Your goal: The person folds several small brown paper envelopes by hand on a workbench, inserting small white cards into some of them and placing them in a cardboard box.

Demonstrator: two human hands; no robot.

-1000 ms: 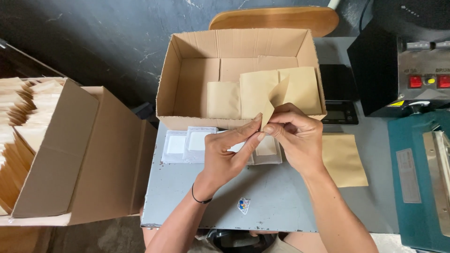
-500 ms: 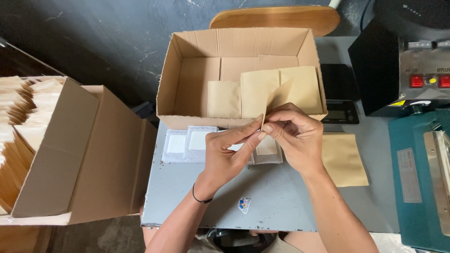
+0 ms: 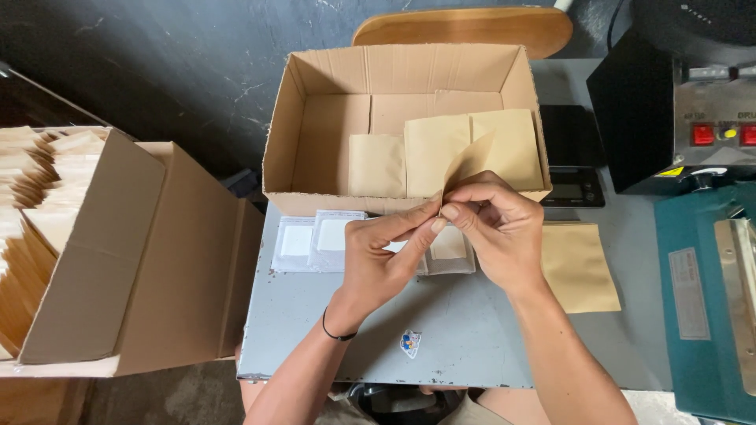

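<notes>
My left hand (image 3: 386, 256) and my right hand (image 3: 492, 224) meet over the grey metal tabletop (image 3: 441, 330), both pinching a small brown paper pouch (image 3: 468, 161) that sticks up between the fingertips. Behind the hands stands an open cardboard box (image 3: 315, 79) holding a few flat brown pouches (image 3: 433, 153). Small clear packets with white inserts (image 3: 319, 240) lie in a row on the table just under the hands.
A large cardboard box (image 3: 118, 260) full of brown pouches stands at the left. Another brown pouch (image 3: 579, 267) lies at the right. A small black scale (image 3: 571, 157), a black machine with red buttons (image 3: 677, 118) and a teal sealer (image 3: 705, 299) fill the right side. A wooden chair (image 3: 465, 27) stands behind.
The pouch's upper flap has spread a little wider between my fingers. Both hands have stayed in nearly the same place.
</notes>
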